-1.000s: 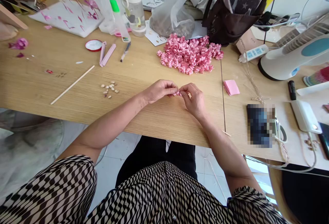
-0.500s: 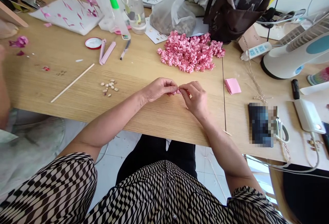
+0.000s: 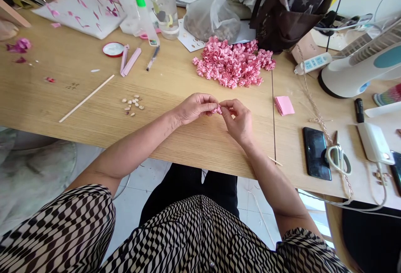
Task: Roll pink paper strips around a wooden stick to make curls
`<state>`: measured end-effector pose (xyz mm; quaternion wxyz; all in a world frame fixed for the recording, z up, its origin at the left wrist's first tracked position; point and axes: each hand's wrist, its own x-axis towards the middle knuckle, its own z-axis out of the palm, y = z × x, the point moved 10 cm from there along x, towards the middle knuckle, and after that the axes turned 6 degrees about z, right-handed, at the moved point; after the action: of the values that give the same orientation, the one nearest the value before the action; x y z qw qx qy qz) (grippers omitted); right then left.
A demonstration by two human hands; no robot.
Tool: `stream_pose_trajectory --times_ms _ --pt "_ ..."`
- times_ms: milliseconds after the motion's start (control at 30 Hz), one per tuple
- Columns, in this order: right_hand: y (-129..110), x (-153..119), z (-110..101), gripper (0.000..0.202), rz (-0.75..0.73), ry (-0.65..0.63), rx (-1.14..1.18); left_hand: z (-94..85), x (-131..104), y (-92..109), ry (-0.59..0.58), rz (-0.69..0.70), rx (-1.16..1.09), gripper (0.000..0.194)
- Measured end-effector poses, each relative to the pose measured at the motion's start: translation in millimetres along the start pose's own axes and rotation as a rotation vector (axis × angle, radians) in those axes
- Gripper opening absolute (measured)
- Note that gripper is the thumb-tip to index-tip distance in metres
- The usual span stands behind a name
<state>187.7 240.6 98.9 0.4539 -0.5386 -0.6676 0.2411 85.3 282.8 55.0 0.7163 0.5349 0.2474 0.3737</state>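
pink piece (image 3: 216, 109): small, curly, held between both hands over the desk (image 3: 194, 143), closer to its near edge than its far edge. left hand (image 3: 197, 109): thumb and forefinger pinched almost together, piece at the tips. right hand (image 3: 238, 118): thumb and forefinger also closed on it from the other side, rest of the fingers loosely bent. tips cover part of it, so can't tell how it's folded or where each pinch sits. can't tell if it touches the wood.

risks, judged: piece looks thin; uneven pull between hands could tear it, pressing too hard could crush the curls. if a pinch slips it could drop, maybe off the near edge.

just past the hands, toward the far edge: pile (image 3: 230, 66) of similar pink curls. piece dropped there would be hard to pick out again.

right of the seam (image 3: 273, 114): pink squares (image 3: 284, 105), stacked, look light; a forearm sweep or draft could scatter them. short stick (image 3: 275, 161) at the near edge, just beside the right forearm, easily knocked to the floor.

left: pale bits (image 3: 133, 102) near the left forearm, loose, could scatter if brushed. long stick (image 3: 87, 98) further left, could roll if bumped.

right part: phone (image 3: 315, 152), scissors (image 3: 338, 160) against it, over a cord (image 3: 324, 129); a tug could drag the scissors across the screen.
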Motion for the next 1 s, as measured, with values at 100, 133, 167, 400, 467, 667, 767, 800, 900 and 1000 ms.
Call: stream_pose_trajectory --times_ms 100,133,167,400,467,667,767,800,900,1000 --pt "-3.2 -0.2 -2.3 0.012 -0.041 0.013 0.007 3.9 -0.9 0.6 -0.032 -0.017 -0.021 0.023" --pt "-4.2 -0.3 -3.0 0.012 -0.054 0.014 0.011 5.2 -1.2 0.4 -0.043 -0.028 -0.025 0.023" --pt "-5.1 -0.4 -3.4 0.012 -0.063 0.013 0.014 6.2 -1.4 0.3 -0.054 -0.038 -0.025 0.023" --pt "-15.8 -1.1 -2.1 0.011 -0.149 -0.045 0.015 4.2 -2.0 -4.9 -0.119 -0.097 0.102 0.028" --pt "-17.5 -1.1 -1.4 0.011 -0.16 -0.057 0.011 3.1 -2.1 -6.4 -0.132 -0.106 0.127 0.028" --pt "-11.0 0.1 1.4 0.007 -0.09 -0.085 0.016 4.2 -2.1 -11.2 -0.162 -0.129 0.116 0.03" --pt "-9.9 -0.1 0.5 0.007 -0.077 -0.077 0.054 5.7 -2.3 -13.0 -0.163 -0.144 0.063 0.032" --pt "-9.6 -0.1 0.1 0.008 -0.073 -0.075 0.065 6.4 -2.7 -13.6 -0.164 -0.153 0.045 0.032" --pt "-8.3 -0.2 0.9 0.015 -0.06 -0.084 0.059 9.1 -4.9 -14.5 -0.169 -0.187 0.003 0.029" --pt "-9.2 -1.0 4.7 0.02 -0.071 -0.121 0.014 12.2 -7.6 -13.9 -0.182 -0.217 -0.021 0.025"
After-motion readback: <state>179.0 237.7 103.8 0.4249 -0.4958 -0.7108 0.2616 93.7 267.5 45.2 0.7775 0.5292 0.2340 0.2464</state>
